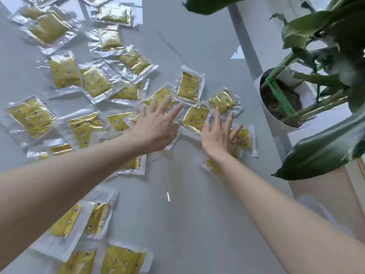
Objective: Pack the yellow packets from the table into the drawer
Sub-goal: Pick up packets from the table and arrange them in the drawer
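Several yellow packets in clear plastic lie scattered over the grey table (177, 204). My left hand (156, 123) is stretched out flat with fingers spread, over a packet (161, 95) near the table's middle. My right hand (219, 135) is also spread open, its fingers lying over a packet (244, 138) and beside another packet (195, 117). One packet (188, 88) lies just beyond both hands, another (222, 100) above my right fingertips. Neither hand holds anything. No drawer is in view.
A white pot (276, 123) with a large green-leaved plant (325, 48) stands at the table's right edge, close to my right hand. More packets lie at the far left (32, 115) and near the front edge (122, 260).
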`<state>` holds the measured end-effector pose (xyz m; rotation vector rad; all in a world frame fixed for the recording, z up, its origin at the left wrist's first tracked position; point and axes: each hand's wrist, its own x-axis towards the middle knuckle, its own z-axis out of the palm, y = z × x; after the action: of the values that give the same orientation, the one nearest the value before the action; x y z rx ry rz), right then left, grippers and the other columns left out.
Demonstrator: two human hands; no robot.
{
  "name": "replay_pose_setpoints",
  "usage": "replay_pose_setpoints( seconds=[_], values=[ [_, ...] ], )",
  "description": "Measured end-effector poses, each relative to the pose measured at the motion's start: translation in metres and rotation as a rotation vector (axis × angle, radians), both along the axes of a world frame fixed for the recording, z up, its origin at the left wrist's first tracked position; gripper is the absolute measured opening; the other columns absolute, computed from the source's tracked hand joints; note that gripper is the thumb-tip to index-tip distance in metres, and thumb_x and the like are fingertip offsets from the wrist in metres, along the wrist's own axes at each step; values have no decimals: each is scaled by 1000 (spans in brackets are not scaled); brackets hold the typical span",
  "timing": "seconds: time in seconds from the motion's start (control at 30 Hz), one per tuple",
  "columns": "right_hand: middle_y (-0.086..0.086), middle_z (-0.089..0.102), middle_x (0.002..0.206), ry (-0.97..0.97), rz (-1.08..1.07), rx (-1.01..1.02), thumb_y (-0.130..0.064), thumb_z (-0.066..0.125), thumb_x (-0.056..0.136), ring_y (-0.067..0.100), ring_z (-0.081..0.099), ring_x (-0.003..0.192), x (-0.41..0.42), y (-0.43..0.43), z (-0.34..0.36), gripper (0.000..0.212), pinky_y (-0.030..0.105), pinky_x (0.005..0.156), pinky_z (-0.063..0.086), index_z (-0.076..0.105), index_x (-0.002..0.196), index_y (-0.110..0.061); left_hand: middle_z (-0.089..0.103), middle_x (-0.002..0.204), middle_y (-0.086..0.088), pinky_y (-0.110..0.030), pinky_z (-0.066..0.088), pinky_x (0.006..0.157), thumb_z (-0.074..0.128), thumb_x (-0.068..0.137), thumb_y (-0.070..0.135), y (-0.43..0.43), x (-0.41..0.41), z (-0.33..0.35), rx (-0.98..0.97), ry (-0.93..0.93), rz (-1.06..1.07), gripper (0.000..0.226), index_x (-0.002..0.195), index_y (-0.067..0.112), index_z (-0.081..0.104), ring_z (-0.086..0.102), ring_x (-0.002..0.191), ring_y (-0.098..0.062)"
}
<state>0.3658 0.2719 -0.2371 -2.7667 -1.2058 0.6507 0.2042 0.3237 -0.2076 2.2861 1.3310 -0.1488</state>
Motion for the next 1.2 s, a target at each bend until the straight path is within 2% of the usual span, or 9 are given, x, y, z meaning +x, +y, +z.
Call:
replay_pose_setpoints(
  seconds=[0.2,0.37,0.73,0.8,0.9,0.97,1.03,1.1,1.2],
  values=[
    [-8,-13,160,-45,36,45,-43,18,102,35,-16,146,9,-5,-22,53,65,109,-16,-4,149,-46,-8,160,9,-61,-7,113,24,98,51,14,36,-25,54,5,-23,58,150,38,1,-13,147,-27],
    [-9,-12,161,-49,87,80,-40,19,102,30,-16,147,5,-15,-25,53,61,110,-18,-3,150,-45,-9,159,11,-62,-20,106,20,95,59,7,44,-38,100,96,-69,64,150,38,-2,-18,146,-24],
    [-10,-13,160,126,249,89,-29,24,102,21,-19,147,-44,-60,-13,57,52,111,-21,-3,151,-41,-18,157,13,-63,-18,108,16,95,59,-35,-14,-25,100,185,-156,64,150,36,-8,-26,143,-23],
    [-10,-10,161,200,277,96,-26,26,102,18,-16,148,-48,-69,-6,57,49,113,-18,1,151,-41,-20,157,10,-62,-18,109,18,95,58,-50,-24,-22,110,193,-150,64,150,35,-7,-28,141,-24],
    [-9,0,161,215,303,155,-25,33,102,16,-6,149,-42,-83,8,55,43,121,-5,12,152,-35,-22,157,6,-57,-18,111,25,97,52,-70,-28,-18,110,149,-101,63,151,34,-3,-30,141,-25],
    [-7,3,162,142,309,165,-28,40,100,17,-3,149,-34,-92,14,56,41,121,2,18,152,-30,-18,158,3,-51,-13,114,33,97,49,-82,-25,-16,109,72,-32,62,151,33,6,-23,144,-26],
    [-5,0,162,111,251,118,-30,42,98,22,-5,149,-26,-97,18,60,43,121,1,15,152,-32,4,158,-4,-44,7,118,43,93,50,-93,-19,-14,147,-2,84,66,150,28,19,1,145,-29],
    [-2,-5,162,171,104,56,-38,45,96,28,-9,148,-21,-98,20,67,44,121,0,8,152,-34,25,144,-8,-40,24,108,51,86,55,-99,-9,-14,131,-60,274,72,145,22,26,24,133,-28],
    [5,-6,162,212,-46,17,-49,59,87,29,-7,148,-20,-96,21,90,44,120,4,1,153,-32,32,130,-9,-39,31,100,59,80,58,-105,6,-17,64,-64,482,79,140,18,26,31,120,-28]
  ],
)
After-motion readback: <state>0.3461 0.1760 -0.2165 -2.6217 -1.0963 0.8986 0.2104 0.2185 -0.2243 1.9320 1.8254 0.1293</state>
